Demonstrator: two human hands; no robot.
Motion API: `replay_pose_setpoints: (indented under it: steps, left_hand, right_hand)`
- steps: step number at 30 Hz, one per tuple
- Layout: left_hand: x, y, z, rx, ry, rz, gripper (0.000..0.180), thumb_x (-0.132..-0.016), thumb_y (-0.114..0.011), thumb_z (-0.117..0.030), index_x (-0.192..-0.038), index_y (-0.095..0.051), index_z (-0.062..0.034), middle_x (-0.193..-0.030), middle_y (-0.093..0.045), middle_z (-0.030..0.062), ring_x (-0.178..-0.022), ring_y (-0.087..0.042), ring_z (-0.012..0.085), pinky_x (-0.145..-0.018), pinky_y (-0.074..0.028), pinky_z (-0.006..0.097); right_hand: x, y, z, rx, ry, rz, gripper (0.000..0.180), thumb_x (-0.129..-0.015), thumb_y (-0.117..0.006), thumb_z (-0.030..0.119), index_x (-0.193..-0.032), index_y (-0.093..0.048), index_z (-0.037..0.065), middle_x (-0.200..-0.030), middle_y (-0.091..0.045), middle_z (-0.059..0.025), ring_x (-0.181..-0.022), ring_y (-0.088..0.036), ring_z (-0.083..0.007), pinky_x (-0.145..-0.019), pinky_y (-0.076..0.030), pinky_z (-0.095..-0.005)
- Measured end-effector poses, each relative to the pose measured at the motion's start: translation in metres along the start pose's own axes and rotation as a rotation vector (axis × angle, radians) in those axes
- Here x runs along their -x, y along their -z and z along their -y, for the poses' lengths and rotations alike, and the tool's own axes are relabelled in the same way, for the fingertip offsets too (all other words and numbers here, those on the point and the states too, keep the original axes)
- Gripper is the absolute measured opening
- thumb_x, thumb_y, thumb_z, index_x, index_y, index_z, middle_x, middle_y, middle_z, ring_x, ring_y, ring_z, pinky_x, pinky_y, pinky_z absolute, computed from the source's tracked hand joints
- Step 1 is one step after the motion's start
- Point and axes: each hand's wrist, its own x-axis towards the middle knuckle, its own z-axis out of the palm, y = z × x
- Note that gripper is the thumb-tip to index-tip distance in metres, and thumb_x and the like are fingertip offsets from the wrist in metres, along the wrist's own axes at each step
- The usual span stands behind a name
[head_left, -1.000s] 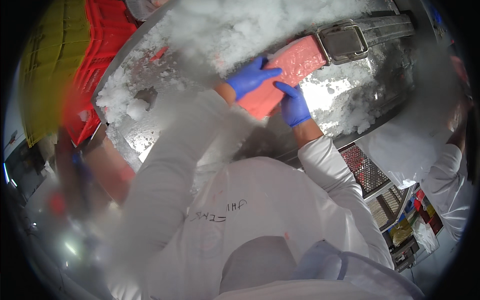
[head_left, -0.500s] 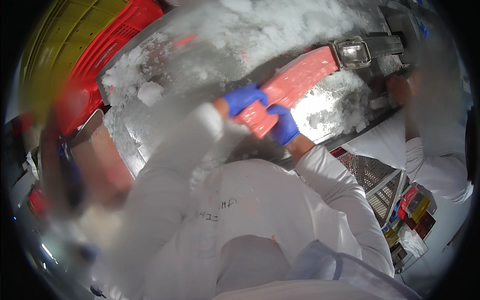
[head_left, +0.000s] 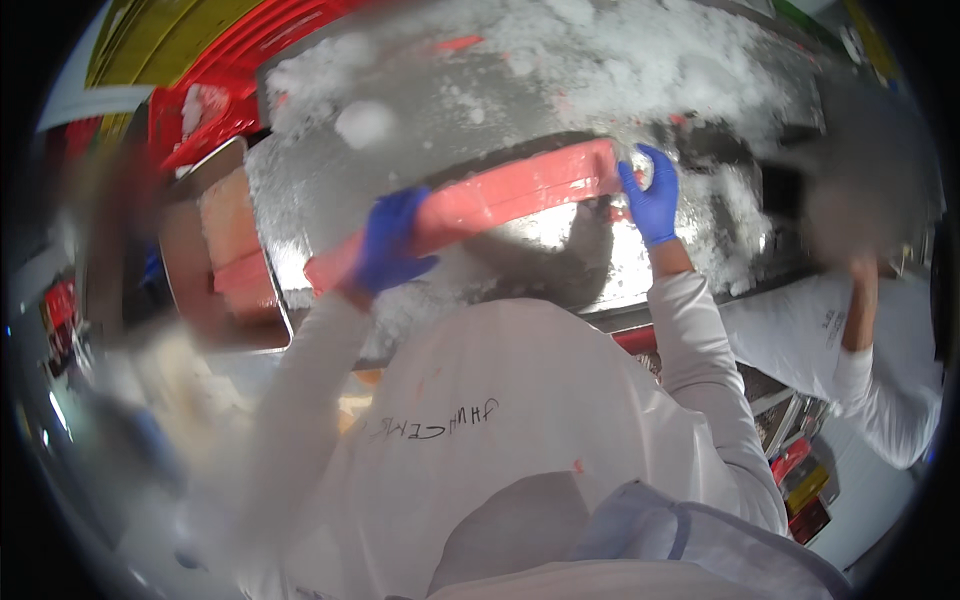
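My left hand (head_left: 392,240), in a blue glove, closes across the pink slab (head_left: 515,188) toward its left end, fingers over the upper edge and thumb along the lower one, so I have it held between them. My right hand (head_left: 640,180), gloved in blue too, is at the slab's other end with thumb and fingers curved apart and a gap between them; I cannot tell whether the thumb touches that end or sits just beside it. The slab is long and narrow, lying at a slant over the metal table (head_left: 410,165) in front of me, its right end farther from me than its left. Loose ice (head_left: 690,85) spreads over the far part of the table, and a rounded ice lump (head_left: 365,124) sits beyond my left hand. At my left is a tray (head_left: 287,330) with orange and pink pieces in it, and past it a red crate (head_left: 240,118). At my right, a co-worker's bare forearm (head_left: 860,310) shows above a white sleeve.
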Motion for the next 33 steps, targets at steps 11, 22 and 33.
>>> replay_pose_setpoints:
  steps: [11, 22, 33]
  left_hand:
    - [0.051, -0.006, 0.043, -0.440, 0.280, -0.045, 0.096, -0.070, -0.089, -0.048, -0.148, -0.048, -0.0110, -0.125, -0.065, 0.0164, -0.117, -0.063, 0.0385, -0.101, -0.047, 0.051]
    - [0.074, -0.002, 0.026, -0.354, 0.300, 0.037, 0.093, -0.064, -0.092, -0.047, -0.145, -0.054, -0.0213, -0.133, -0.063, 0.0120, -0.127, -0.059, 0.0355, -0.111, -0.041, 0.054]
    - [0.089, -0.071, 0.027, -0.517, 0.176, -0.098, 0.079, -0.066, -0.087, -0.034, -0.139, -0.058, -0.0241, -0.132, -0.064, 0.0102, -0.128, -0.059, 0.0348, -0.123, -0.028, 0.064]
  right_hand:
    - [0.068, -0.098, 0.015, -1.005, -0.939, 0.698, 0.088, -0.096, -0.078, 0.031, -0.165, -0.029, 0.007, -0.157, -0.048, -0.0124, -0.144, -0.050, -0.0228, -0.117, -0.043, -0.0379]
    - [0.119, -0.025, 0.005, -0.469, -0.474, 0.627, 0.074, -0.089, -0.079, 0.021, -0.153, -0.046, 0.006, -0.120, -0.063, -0.0059, -0.100, -0.063, -0.0179, -0.090, -0.053, -0.0344]
    - [0.144, -0.011, -0.024, -0.653, -1.282, 0.858, 0.032, -0.094, -0.073, 0.037, -0.109, -0.065, 0.009, -0.083, -0.062, -0.0003, -0.072, -0.062, -0.0230, -0.072, -0.055, -0.0348]
